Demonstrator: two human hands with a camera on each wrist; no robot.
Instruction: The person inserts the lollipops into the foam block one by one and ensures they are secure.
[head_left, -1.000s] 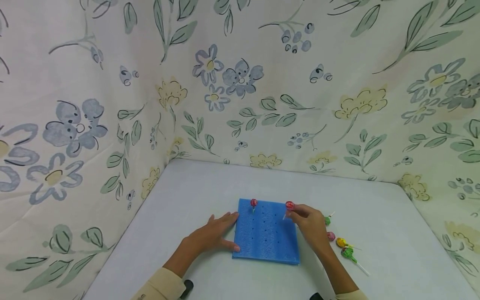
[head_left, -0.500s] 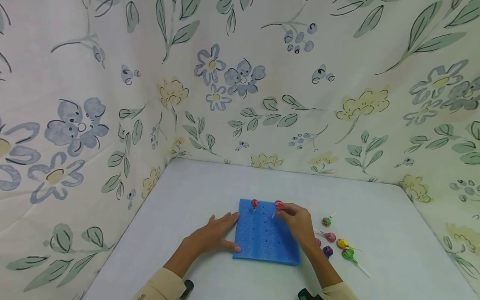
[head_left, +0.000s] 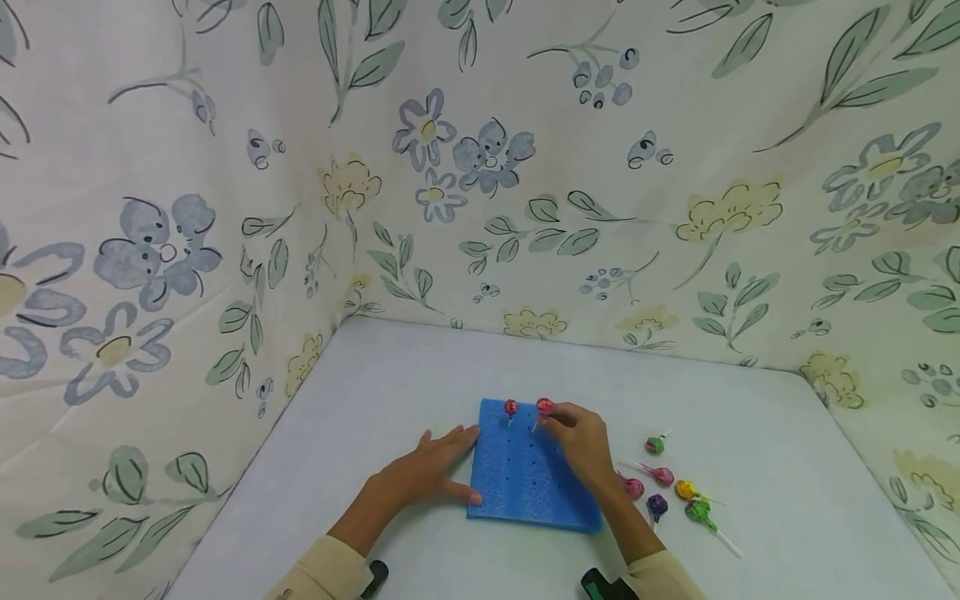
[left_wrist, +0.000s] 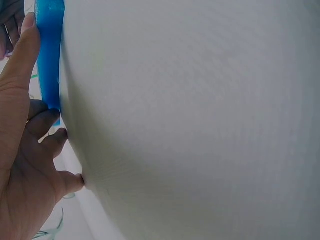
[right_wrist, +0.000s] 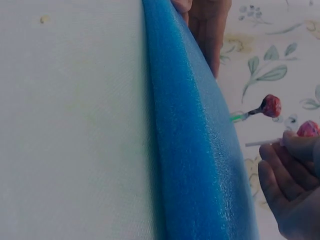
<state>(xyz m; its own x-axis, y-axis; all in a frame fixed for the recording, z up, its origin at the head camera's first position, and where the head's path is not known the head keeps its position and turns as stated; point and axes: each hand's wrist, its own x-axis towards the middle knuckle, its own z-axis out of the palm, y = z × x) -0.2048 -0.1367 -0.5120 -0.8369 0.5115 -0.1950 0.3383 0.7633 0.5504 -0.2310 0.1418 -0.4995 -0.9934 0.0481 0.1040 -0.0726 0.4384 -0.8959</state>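
Leftward has come the red lollipop (head_left: 544, 406) pinched in my right hand (head_left: 583, 443), now at the far part of the blue foam board (head_left: 517, 500), just right of the standing lollipop (head_left: 511, 407). My left hand (head_left: 420, 471), fingers spread apart, touches the board's left edge; loose lollipops (head_left: 662, 476) lie right on the desk (head_left: 420, 375).

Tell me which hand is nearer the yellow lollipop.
Right. The right hand is left of the yellow lollipop, over the blue block; the left hand rests at the block's left edge, farther away.
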